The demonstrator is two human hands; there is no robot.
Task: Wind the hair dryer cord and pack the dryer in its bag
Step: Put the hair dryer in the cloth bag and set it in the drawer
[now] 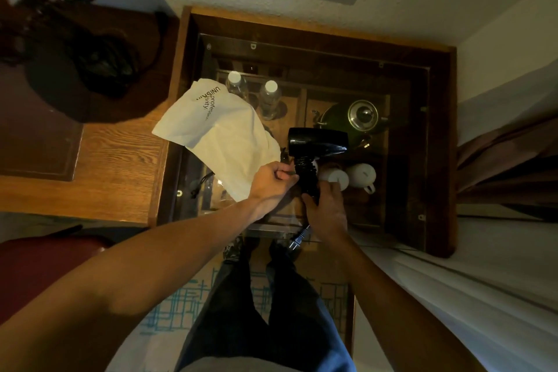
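Observation:
A black hair dryer (317, 140) is held above a glass-topped wooden table (422, 136), its barrel lying crosswise and its handle pointing toward me. The black cord (306, 174) is coiled around the handle. My right hand (327, 210) grips the lower handle, and the plug (297, 240) hangs below that hand. My left hand (271, 181) pinches a strand of cord just left of the handle. A white cloth bag (220, 133) with black lettering lies on the glass to the left, its drawstring (200, 186) trailing near the table's front.
Under the glass stand two water bottles (253, 93), a green kettle (353, 118) and white cups (360, 175). A wooden desk (114, 160) adjoins on the left, with dark objects on it. A curtain (507, 160) hangs at the right. My legs stand on a patterned rug.

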